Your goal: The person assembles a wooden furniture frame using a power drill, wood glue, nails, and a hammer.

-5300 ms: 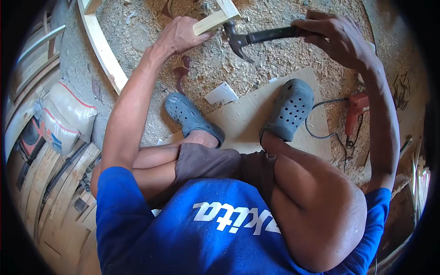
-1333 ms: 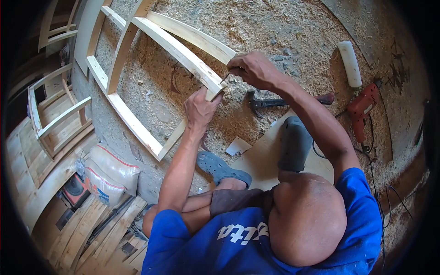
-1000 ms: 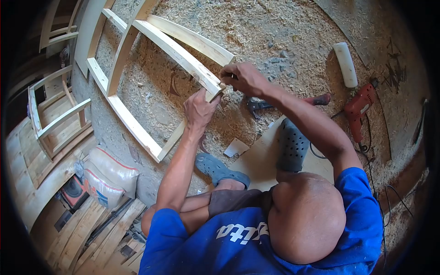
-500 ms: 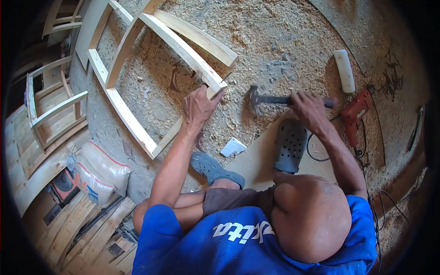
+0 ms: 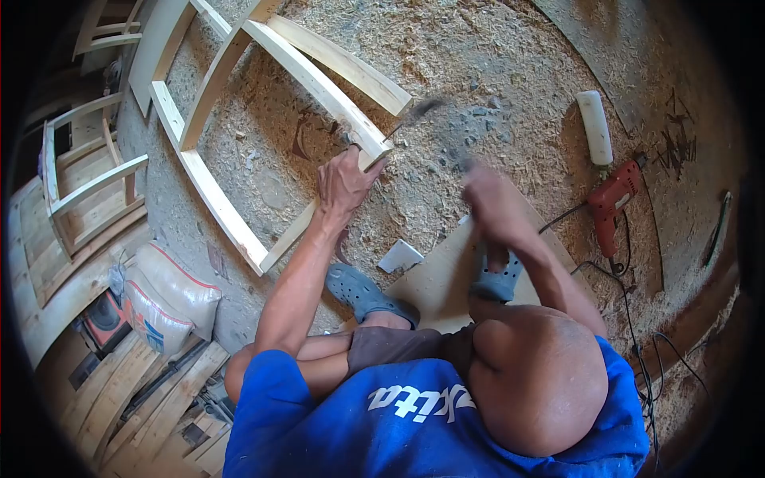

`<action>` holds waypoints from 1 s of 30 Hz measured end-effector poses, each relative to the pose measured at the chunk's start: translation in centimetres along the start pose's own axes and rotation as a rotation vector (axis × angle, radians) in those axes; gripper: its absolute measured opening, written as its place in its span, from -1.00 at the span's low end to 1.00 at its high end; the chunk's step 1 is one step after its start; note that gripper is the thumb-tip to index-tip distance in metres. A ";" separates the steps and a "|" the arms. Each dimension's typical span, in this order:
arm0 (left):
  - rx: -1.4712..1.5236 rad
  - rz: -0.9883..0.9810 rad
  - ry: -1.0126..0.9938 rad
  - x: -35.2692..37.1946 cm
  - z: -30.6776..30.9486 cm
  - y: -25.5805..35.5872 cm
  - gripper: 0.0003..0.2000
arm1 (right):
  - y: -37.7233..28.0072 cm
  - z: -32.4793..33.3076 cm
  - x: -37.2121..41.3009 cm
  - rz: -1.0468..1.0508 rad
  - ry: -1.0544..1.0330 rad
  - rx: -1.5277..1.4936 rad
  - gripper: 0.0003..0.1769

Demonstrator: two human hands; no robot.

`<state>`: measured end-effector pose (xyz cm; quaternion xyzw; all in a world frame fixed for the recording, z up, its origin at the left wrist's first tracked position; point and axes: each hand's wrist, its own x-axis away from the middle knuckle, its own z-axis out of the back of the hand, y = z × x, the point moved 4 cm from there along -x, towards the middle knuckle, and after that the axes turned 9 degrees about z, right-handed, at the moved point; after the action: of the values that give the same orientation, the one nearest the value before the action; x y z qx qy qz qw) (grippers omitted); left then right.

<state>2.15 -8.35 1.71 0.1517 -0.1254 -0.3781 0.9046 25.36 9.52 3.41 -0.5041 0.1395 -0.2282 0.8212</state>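
Note:
My left hand is closed round the near corner of a pale wooden frame, which lies on the shavings. Its thumb and fingers press the joint where two wooden pieces meet. A thin dark sliver, too small to name, sticks up beside that corner. My right hand, smeared by motion, is wrapped round the handle of a hammer. The blurred hammer head is in the air just right of the frame's corner, near the end of a loose-looking wooden piece.
A red power drill with a black cord lies at right below a white elongated block. Dark nails or screws lie scattered beyond. White sacks, wood planks and another wooden frame are at left. Shavings cover the floor.
My right hand has swung left with the hammer, its head now closer to the frame's corner. My left hand keeps its hold on the corner.

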 end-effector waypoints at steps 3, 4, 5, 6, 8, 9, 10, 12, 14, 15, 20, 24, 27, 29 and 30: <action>-0.008 0.018 -0.023 0.2 0.5 0.1 -0.54 | -4.2 1.4 -0.4 -0.565 -0.185 -0.633 -0.50; -0.021 0.017 -0.021 0.3 0.3 -0.2 -0.54 | -4.1 3.2 -1.1 -0.551 -0.045 -0.628 -0.50; -0.017 0.014 -0.011 -0.1 0.4 -0.1 -0.54 | -3.8 5.1 -2.0 -0.457 0.144 -0.543 -0.59; -0.015 -0.006 -0.002 -0.3 0.6 0.1 -0.54 | -2.5 7.5 -2.8 -0.362 0.269 -0.456 -0.68; -0.013 -0.005 0.003 0.5 0.6 -0.2 -0.53 | -2.5 11.2 -4.4 -0.182 0.638 -0.646 -0.73; -0.035 0.005 -0.019 0.3 0.3 -0.5 -0.51 | -2.2 12.1 -4.7 -0.082 0.747 -0.711 -0.75; -0.058 0.013 -0.047 0.2 -0.1 -0.9 -0.50 | -1.8 11.5 -4.3 -0.103 0.820 -0.740 -0.76; -0.049 0.010 -0.033 0.3 -0.6 -1.2 -0.49 | -2.6 8.6 -2.6 -0.132 0.894 -0.770 -0.77; -0.037 -0.001 -0.013 0.0 -0.5 -1.0 -0.48 | -4.7 0.8 -0.6 -0.333 0.017 -0.601 -0.73; -0.029 0.010 -0.039 -0.1 0.0 -0.9 -0.48 | -5.2 -1.5 0.2 -0.414 -0.423 -0.482 -0.65; -0.086 -0.021 -0.001 0.4 0.2 -1.6 -0.50 | -2.6 5.9 -2.7 -0.365 0.167 -0.470 -0.52; -0.083 -0.013 -0.017 0.8 0.2 -1.8 -0.50 | -1.3 10.9 -4.6 -0.197 0.691 -0.701 -0.63; -0.112 0.010 -0.042 0.2 0.0 -1.6 -0.49 | 2.0 5.9 -2.2 -0.203 0.598 -0.199 -0.66; 0.006 -0.024 -0.002 0.2 -0.8 -2.0 -0.50 | -0.1 -3.5 0.5 -0.247 -0.237 -0.093 -0.66; 0.006 -0.028 -0.004 0.2 -0.7 -2.0 -0.50 | -1.1 -2.5 0.2 -0.249 -0.233 -0.093 -0.66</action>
<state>1.21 -9.67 0.34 0.1556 -0.1262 -0.3905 0.8985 24.11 7.13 3.30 -0.5780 -0.0098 -0.2615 0.7730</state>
